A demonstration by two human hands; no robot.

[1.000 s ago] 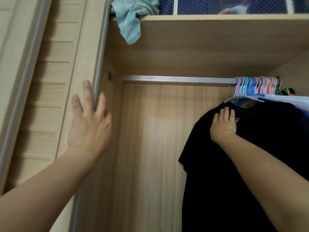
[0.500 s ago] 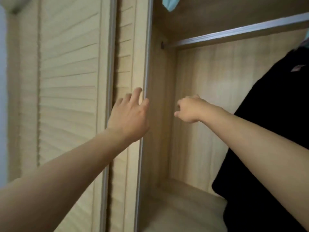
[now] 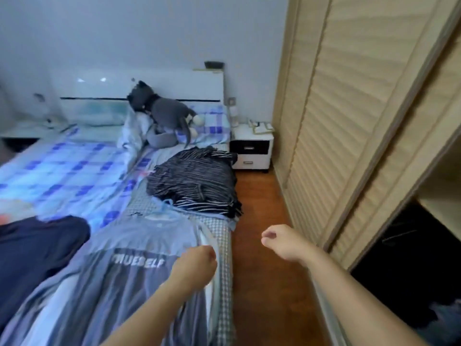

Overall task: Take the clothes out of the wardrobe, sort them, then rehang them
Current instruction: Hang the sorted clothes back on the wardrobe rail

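A: Start with what's nearest. What are the hands doing?

B: The left hand (image 3: 197,263) hangs over the near edge of the bed (image 3: 224,245), fingers loosely curled, its grip on nothing. The right hand (image 3: 282,242) is out over the wooden floor (image 3: 259,201), also loosely curled and holding nothing.

A: And the clothes?

B: Just under the left hand lies a grey T-shirt (image 3: 129,265) with white lettering, spread flat on the bed with a pale blue hanger (image 3: 164,208) at its neck. Beside it, to the left, is a dark navy garment (image 3: 37,248). Further up the bed is a heap of black-and-white striped clothes (image 3: 197,181).

A: How would the shirt handle?

B: Light and limp, I'd judge; it will sag and fold wherever it isn't supported. Best taken by the hanger's hook, or pinched at both shoulders if the hanger comes out.

A: The striped heap?

B: Probably heavier as a bundle and likely to slide apart. I'd lift one piece at a time.

A: Anything beyond?

B: A grey stuffed toy (image 3: 164,116) by the pillows, a nightstand (image 3: 252,151), and the wardrobe (image 3: 354,121) on the right, with something dark hanging inside.
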